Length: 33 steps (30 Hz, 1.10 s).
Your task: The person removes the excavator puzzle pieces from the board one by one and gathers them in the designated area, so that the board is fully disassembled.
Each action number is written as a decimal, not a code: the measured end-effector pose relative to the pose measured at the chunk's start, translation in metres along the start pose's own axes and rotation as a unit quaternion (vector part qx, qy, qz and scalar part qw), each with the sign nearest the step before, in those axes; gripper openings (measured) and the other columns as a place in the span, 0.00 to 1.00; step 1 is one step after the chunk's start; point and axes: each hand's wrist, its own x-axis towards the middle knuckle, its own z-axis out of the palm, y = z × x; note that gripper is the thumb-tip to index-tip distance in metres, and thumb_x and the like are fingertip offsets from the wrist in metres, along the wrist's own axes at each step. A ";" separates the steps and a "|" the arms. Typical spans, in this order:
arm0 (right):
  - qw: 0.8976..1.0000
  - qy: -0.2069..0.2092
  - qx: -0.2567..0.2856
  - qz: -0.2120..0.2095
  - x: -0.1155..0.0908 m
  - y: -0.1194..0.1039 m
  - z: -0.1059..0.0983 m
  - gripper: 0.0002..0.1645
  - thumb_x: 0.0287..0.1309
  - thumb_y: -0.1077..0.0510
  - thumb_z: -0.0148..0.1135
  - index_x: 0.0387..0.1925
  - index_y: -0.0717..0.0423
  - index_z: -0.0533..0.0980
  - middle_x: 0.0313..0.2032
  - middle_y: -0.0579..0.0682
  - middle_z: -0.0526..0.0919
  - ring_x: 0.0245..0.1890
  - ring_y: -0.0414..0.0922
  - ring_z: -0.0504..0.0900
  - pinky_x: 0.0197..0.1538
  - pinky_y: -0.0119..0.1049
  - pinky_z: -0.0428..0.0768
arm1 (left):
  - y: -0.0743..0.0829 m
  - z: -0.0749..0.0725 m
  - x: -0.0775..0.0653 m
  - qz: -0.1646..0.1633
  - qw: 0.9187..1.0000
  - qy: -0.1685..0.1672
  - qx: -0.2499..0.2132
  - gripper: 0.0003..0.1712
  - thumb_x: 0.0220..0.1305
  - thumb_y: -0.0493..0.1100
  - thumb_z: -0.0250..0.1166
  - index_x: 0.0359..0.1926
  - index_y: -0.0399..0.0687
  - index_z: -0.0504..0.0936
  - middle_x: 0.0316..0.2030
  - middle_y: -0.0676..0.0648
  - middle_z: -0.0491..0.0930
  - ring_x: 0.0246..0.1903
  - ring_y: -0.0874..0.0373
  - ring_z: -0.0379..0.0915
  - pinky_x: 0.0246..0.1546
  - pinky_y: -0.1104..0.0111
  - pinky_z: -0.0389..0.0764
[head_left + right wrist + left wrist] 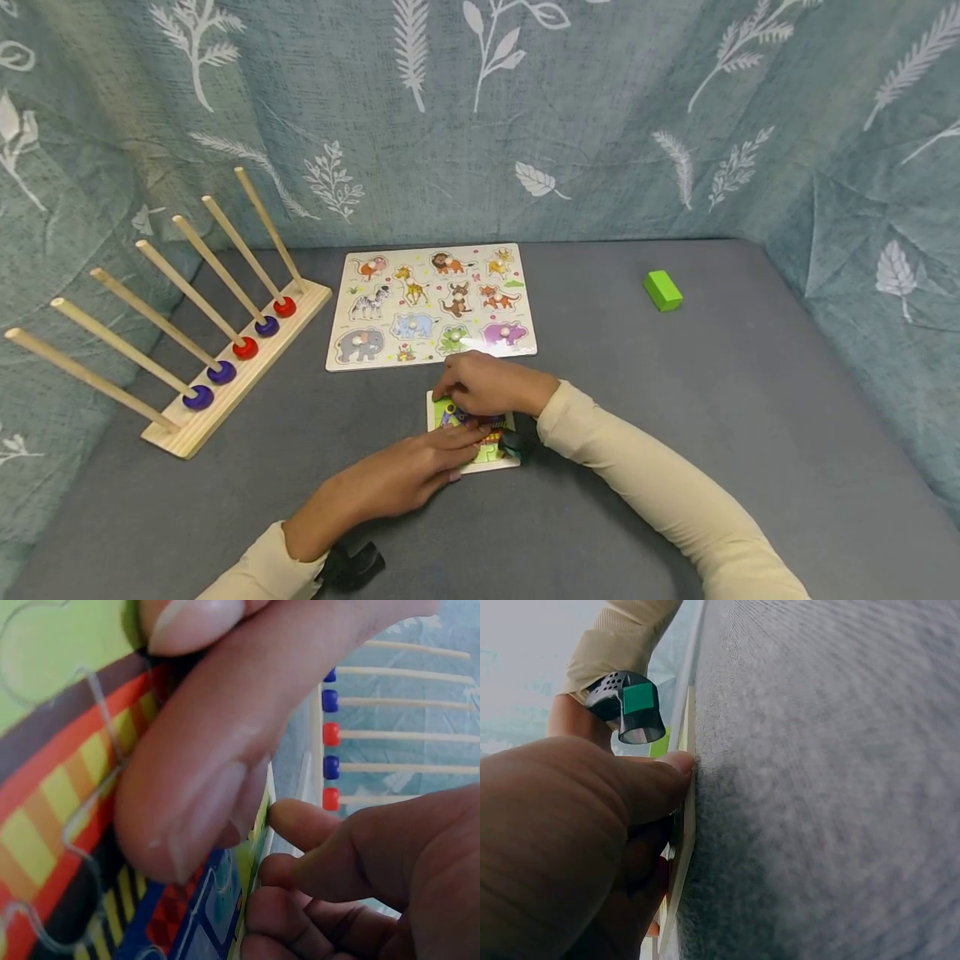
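A small jigsaw puzzle board [487,454] with colourful pieces lies on the grey table in the head view. My left hand [408,471] comes in from the lower left, its fairly straight fingers resting on the picture. Its thumb [656,780] touches the board's near edge [688,802] in the left wrist view. My right hand [483,383] reaches over the board from the right with bent fingers. In the right wrist view those fingers [322,862] meet the board's edge. Whether they pinch a puzzle piece is hidden.
Behind the puzzle lies a larger animal peg board [431,308]. A wooden stand [225,392] with upright rods and red and blue rings is at the left. A green block [663,291] sits at the back right. A leaf-patterned curtain [600,125] borders the table.
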 end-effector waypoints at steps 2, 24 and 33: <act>1.000 -0.003 -0.005 -0.002 0.001 0.001 -0.001 0.18 0.64 0.71 0.49 0.44 0.58 0.84 0.36 0.50 0.80 0.29 0.39 0.72 0.35 0.30 0.71 | 0.000 0.000 0.000 0.001 1.000 0.004 0.001 0.27 0.71 0.36 0.57 0.69 0.38 0.67 0.70 0.43 0.61 0.70 0.51 0.54 0.63 0.58 0.66; 0.999 0.007 0.027 0.031 0.003 0.001 0.003 0.14 0.63 0.68 0.50 0.40 0.52 0.80 0.32 0.44 0.75 0.28 0.38 0.72 0.35 0.31 0.73 | 0.000 -0.001 0.002 0.010 1.000 0.014 0.021 0.27 0.71 0.36 0.58 0.69 0.39 0.67 0.69 0.43 0.63 0.69 0.51 0.56 0.64 0.58 0.66; 0.998 0.008 0.049 0.041 -0.002 -0.003 0.002 0.14 0.65 0.68 0.50 0.44 0.58 0.81 0.38 0.48 0.78 0.30 0.39 0.73 0.36 0.31 0.74 | 0.002 0.000 0.000 0.017 1.000 0.020 0.015 0.25 0.71 0.36 0.57 0.67 0.37 0.69 0.69 0.41 0.64 0.69 0.49 0.57 0.63 0.58 0.66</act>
